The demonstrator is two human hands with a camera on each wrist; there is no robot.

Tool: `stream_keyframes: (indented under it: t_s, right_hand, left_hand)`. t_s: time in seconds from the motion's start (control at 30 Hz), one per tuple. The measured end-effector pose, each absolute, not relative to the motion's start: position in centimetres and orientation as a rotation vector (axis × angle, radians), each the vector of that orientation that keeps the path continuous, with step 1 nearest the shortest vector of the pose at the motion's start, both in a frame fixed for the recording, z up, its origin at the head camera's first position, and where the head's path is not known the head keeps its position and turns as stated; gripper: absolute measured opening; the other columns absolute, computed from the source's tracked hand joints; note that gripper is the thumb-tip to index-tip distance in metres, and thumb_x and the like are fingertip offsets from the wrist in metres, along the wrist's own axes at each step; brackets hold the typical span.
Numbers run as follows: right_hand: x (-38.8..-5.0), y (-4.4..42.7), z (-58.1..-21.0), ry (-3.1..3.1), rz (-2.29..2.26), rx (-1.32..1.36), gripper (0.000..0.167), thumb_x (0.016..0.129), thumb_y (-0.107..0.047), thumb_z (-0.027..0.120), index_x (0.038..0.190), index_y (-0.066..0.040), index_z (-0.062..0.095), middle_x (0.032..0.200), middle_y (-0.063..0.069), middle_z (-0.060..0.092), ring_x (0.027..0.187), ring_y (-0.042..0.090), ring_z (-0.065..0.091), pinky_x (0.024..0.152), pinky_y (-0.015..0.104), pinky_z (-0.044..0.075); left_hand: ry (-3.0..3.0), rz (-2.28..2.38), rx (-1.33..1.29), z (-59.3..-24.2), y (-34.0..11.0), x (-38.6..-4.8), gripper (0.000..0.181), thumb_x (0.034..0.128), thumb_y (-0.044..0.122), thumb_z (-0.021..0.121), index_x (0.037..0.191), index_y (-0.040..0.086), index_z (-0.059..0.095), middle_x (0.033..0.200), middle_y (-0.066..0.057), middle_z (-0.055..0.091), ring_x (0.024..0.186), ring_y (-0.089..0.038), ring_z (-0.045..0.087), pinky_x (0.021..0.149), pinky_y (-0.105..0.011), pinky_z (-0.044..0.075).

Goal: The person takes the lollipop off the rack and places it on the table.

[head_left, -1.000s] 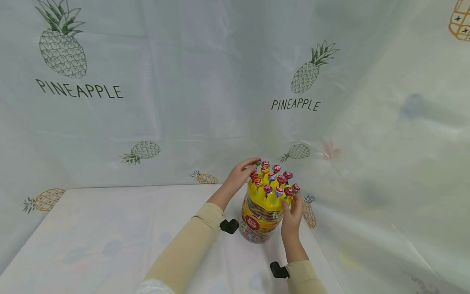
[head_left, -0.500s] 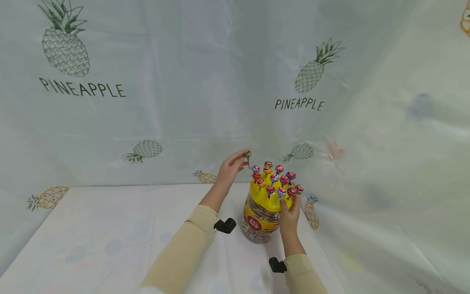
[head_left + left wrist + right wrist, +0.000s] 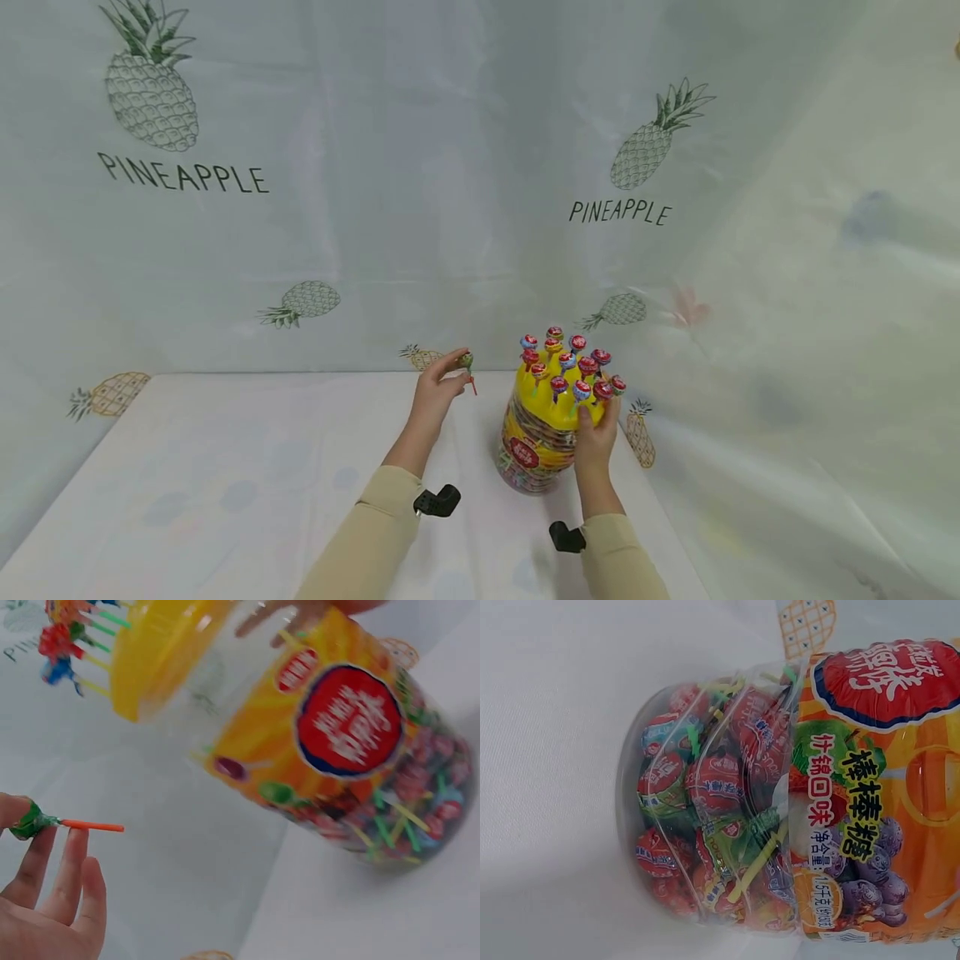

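My left hand (image 3: pixel 433 402) pinches a green-wrapped lollipop (image 3: pixel 28 823) by its head, left of the jar. The lollipop's orange-red stick (image 3: pixel 94 825) points away from the palm in the left wrist view. A clear plastic candy jar (image 3: pixel 534 458) with a yellow and red label stands on the table, more wrapped lollipops (image 3: pixel 720 791) inside its base. Several lollipops (image 3: pixel 587 367) stick up from its yellow lid (image 3: pixel 538 406). Up at the lid's right side, my right hand (image 3: pixel 595 450) holds the jar, thumb in front. Its other fingers are partly hidden behind.
A white cloth covers the table (image 3: pixel 247 467). Behind it hangs a pale curtain (image 3: pixel 450 208) printed with pineapples, which also runs along the right side close to the jar. A black wrist camera (image 3: pixel 437 502) sits at the left cuff, another at the right.
My left hand has pulled the green lollipop up out of the lid, then carried it left and down, away from the jar. My right hand has stayed on the jar.
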State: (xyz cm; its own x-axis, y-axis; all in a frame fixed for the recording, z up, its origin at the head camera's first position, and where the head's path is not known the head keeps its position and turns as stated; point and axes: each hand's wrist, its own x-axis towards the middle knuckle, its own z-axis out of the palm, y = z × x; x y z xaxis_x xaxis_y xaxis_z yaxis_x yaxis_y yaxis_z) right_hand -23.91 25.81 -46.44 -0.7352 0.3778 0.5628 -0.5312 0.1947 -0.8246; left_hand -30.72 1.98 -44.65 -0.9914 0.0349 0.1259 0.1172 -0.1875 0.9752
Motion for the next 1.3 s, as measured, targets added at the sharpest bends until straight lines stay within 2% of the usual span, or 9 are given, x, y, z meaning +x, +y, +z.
stream_keyframes:
  t_s: [0.1, 0.27, 0.33, 0.5, 0.73, 0.87, 1.0, 1.13, 1.3]
  right_hand:
    - [-24.5, 26.3, -47.3, -1.750, 1.673, 0.143, 0.061, 0.098, -0.018, 0.054, 0.151, -0.003, 0.027, 0.140, -0.002, 0.039, 0.125, 0.014, 0.043, 0.102, 0.019, 0.037]
    - [-25.9, 27.2, -49.3, -1.692, 1.748, 0.147, 0.062, 0.098, -0.026, 0.057, 0.153, -0.019, 0.029, 0.142, 0.004, 0.041, 0.128, 0.020, 0.043, 0.102, 0.020, 0.038]
    - [-25.9, 27.2, -49.3, -1.690, 1.757, 0.142, 0.063, 0.098, -0.026, 0.057, 0.153, -0.020, 0.028, 0.143, 0.004, 0.042, 0.128, 0.020, 0.043, 0.101, 0.020, 0.038]
    - [-25.8, 27.1, -49.0, -1.711, 1.753, 0.119, 0.063, 0.099, -0.023, 0.055, 0.154, -0.015, 0.025, 0.143, 0.003, 0.041, 0.127, 0.018, 0.043, 0.100, 0.019, 0.039]
    - [-24.6, 26.1, -47.3, -1.711, 1.754, 0.153, 0.065, 0.099, -0.026, 0.056, 0.153, -0.008, 0.023, 0.141, 0.003, 0.043, 0.126, 0.017, 0.044, 0.101, 0.020, 0.039]
    - [-24.3, 25.8, -46.9, -1.697, 1.754, 0.155, 0.063, 0.100, -0.024, 0.055, 0.152, -0.007, 0.024, 0.140, 0.002, 0.044, 0.126, 0.015, 0.045, 0.100, 0.019, 0.040]
    - [-24.2, 25.7, -47.0, -1.696, 1.751, 0.152, 0.061, 0.101, -0.019, 0.054, 0.152, -0.006, 0.024, 0.140, 0.001, 0.044, 0.125, 0.015, 0.045, 0.100, 0.019, 0.039]
    - [-24.2, 25.7, -46.9, -1.698, 1.752, 0.161, 0.063, 0.100, -0.025, 0.055, 0.152, -0.006, 0.024, 0.140, 0.002, 0.045, 0.126, 0.016, 0.045, 0.101, 0.020, 0.039]
    - [-24.0, 25.6, -46.5, -1.701, 1.724, 0.172, 0.065, 0.099, -0.031, 0.057, 0.152, -0.009, 0.027, 0.139, 0.000, 0.046, 0.125, 0.015, 0.045, 0.101, 0.019, 0.038]
  left_hand:
    - [-2.011, -2.369, -0.134, -46.0, 1.6, -30.0, 0.043, 0.0892, 0.001, 0.067, 0.130, 0.014, 0.064, 0.120, -0.013, 0.059, 0.093, -0.024, 0.066, 0.087, -0.039, 0.052]
    - [-2.062, -2.377, -0.064, -48.7, 1.2, -29.3, 0.046, 0.0872, -0.003, 0.067, 0.131, 0.009, 0.062, 0.115, -0.015, 0.062, 0.090, -0.022, 0.067, 0.080, -0.033, 0.052]
    - [-2.060, -2.384, -0.054, -50.2, 1.1, -29.5, 0.046, 0.0865, -0.006, 0.067, 0.130, 0.008, 0.062, 0.113, -0.015, 0.063, 0.088, -0.021, 0.068, 0.077, -0.032, 0.051]
    - [-2.117, -2.326, 0.007, -53.6, 0.3, -29.4, 0.047, 0.0846, -0.008, 0.067, 0.130, 0.006, 0.063, 0.108, -0.016, 0.064, 0.084, -0.020, 0.066, 0.070, -0.027, 0.050]
    - [-2.221, -2.221, -0.018, -57.4, -1.0, -29.1, 0.049, 0.0831, -0.010, 0.068, 0.130, 0.000, 0.060, 0.102, -0.015, 0.065, 0.085, -0.023, 0.065, 0.073, -0.027, 0.053]
    - [-2.300, -2.110, -0.029, -58.3, -1.4, -29.2, 0.048, 0.0822, -0.005, 0.072, 0.129, 0.004, 0.063, 0.100, -0.011, 0.068, 0.087, -0.021, 0.060, 0.071, -0.029, 0.050]
    - [-2.392, -2.027, -0.013, -59.1, -1.8, -29.3, 0.048, 0.0823, 0.001, 0.074, 0.128, 0.009, 0.064, 0.096, -0.005, 0.070, 0.088, -0.018, 0.055, 0.076, -0.032, 0.044]
    - [-2.444, -1.980, -0.118, -59.7, -2.0, -29.3, 0.045, 0.0827, 0.003, 0.075, 0.126, 0.009, 0.065, 0.092, -0.003, 0.068, 0.086, -0.017, 0.056, 0.079, -0.034, 0.044]
    - [-2.576, -1.712, -0.328, -60.4, -1.9, -29.1, 0.040, 0.0807, 0.006, 0.078, 0.119, 0.010, 0.068, 0.080, 0.004, 0.068, 0.075, -0.013, 0.052, 0.071, -0.032, 0.039]
